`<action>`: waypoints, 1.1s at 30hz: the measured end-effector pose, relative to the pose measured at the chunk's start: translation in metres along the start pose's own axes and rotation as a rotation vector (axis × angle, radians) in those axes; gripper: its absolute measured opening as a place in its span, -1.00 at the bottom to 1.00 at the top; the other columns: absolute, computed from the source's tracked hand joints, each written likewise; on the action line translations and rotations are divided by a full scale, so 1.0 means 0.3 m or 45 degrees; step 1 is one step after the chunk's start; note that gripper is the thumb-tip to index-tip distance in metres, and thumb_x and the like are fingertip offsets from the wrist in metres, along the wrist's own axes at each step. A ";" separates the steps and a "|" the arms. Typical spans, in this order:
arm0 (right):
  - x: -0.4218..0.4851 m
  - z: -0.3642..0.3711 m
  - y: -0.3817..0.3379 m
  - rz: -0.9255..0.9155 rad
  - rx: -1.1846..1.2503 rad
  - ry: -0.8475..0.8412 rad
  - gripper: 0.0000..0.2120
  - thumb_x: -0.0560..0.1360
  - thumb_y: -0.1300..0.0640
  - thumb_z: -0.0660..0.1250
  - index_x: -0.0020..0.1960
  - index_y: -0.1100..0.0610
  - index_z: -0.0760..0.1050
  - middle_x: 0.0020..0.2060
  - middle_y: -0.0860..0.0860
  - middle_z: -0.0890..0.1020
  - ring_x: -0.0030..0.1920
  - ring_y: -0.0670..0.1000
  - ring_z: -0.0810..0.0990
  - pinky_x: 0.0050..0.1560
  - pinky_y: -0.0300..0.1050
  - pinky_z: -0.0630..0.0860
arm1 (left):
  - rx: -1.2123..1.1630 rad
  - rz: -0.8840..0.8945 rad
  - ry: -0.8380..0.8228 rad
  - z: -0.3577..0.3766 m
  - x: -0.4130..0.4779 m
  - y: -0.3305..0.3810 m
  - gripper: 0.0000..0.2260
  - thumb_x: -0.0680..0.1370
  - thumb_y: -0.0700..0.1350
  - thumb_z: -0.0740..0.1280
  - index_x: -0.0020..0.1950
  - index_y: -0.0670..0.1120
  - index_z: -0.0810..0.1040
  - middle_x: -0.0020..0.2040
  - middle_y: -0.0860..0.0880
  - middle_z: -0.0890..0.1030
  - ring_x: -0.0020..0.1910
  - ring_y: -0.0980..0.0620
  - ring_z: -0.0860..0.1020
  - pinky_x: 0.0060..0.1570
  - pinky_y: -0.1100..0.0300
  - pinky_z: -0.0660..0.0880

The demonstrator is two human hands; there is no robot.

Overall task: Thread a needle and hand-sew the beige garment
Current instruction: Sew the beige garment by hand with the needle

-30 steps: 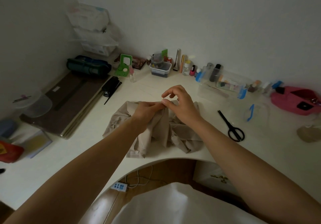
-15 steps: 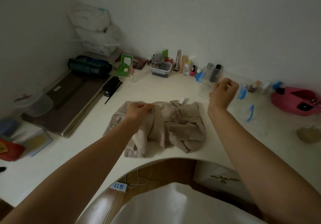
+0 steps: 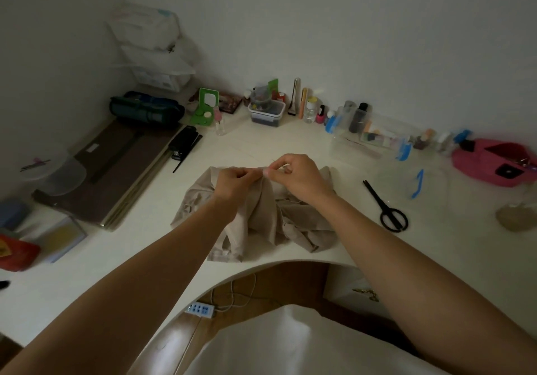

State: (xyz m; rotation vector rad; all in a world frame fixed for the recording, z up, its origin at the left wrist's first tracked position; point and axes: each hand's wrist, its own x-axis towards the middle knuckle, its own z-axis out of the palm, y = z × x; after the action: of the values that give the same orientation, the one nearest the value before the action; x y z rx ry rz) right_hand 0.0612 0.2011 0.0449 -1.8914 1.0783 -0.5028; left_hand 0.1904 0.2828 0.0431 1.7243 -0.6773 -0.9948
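Note:
The beige garment [image 3: 261, 217] lies crumpled on the white desk [image 3: 122, 258] near its curved front edge. My left hand [image 3: 235, 182] grips a raised fold at the garment's far edge. My right hand [image 3: 296, 177] is right beside it, thumb and forefinger pinched at that same fold. A thin sliver that looks like the needle [image 3: 274, 161] pokes out past the fingertips; it is too fine to be sure of. A faint thread [image 3: 290, 199] runs under my right wrist.
Black scissors [image 3: 386, 206] lie right of the garment. A clear box with blue clips [image 3: 369, 145], small bottles [image 3: 319, 114] and a pink case [image 3: 494, 162] line the back right. A dark board [image 3: 116, 171], a black stapler [image 3: 183, 142] and a clear tub [image 3: 62, 175] sit left.
My right hand, raised out to the right half a second ago, has come back to the fold next to my left hand. My left hand has kept its grip on the garment.

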 end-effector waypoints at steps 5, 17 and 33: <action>0.005 0.021 -0.002 0.028 -0.093 0.019 -0.85 0.55 0.10 0.37 0.00 0.18 0.62 -0.23 -0.01 0.65 -0.20 -0.12 0.59 -0.11 -0.19 0.52 | 0.004 0.015 0.025 0.016 -0.002 -0.010 -0.81 0.55 -0.13 0.38 -0.01 -0.26 0.65 -0.24 -0.01 0.59 -0.27 0.16 0.52 -0.37 0.49 0.44; 0.019 -0.135 0.094 0.470 0.994 1.207 -0.77 0.59 0.11 0.27 0.22 0.15 0.44 0.14 0.06 0.53 0.06 -0.01 0.52 0.01 -0.25 0.52 | -0.053 -0.035 0.015 -0.012 0.016 -0.043 -0.83 0.53 -0.10 0.39 -0.06 -0.22 0.64 -0.18 -0.05 0.61 -0.18 0.07 0.55 -0.20 0.34 0.46; -0.072 0.078 -0.016 -0.014 -0.021 0.108 -0.95 0.55 0.15 0.38 -0.02 0.13 0.59 -0.54 -0.11 0.38 -0.51 -0.15 0.29 -0.38 -0.27 0.32 | -0.082 0.051 -0.127 -0.041 -0.026 -0.029 -0.88 0.55 -0.14 0.37 -0.12 -0.16 0.62 -0.29 0.03 0.58 -0.44 0.34 0.53 -0.36 0.48 0.46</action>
State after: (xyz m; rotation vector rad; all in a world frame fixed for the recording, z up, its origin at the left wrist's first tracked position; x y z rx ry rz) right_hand 0.0678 0.2320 0.0380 -1.9060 1.1310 -0.5862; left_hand 0.1970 0.2980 0.0395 1.6077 -0.7334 -1.0688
